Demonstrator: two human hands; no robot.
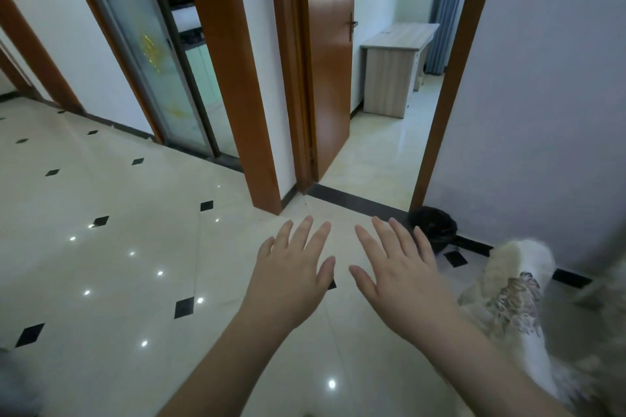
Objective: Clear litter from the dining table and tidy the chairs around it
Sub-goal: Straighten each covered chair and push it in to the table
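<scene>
Hovering left hand [294,264], right hand [399,267], outspread

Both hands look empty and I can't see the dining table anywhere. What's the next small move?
Probably turn to find the table. The left hand and right hand are open and empty over the tiled floor; ahead is only an open door and a black bin.

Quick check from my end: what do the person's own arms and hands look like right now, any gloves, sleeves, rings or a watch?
Both are bare. The left hand and right hand wear no gloves, and no rings show on the fingers. No watch or band at either wrist, and no sleeve covers either forearm as far as the frame shows.
</scene>
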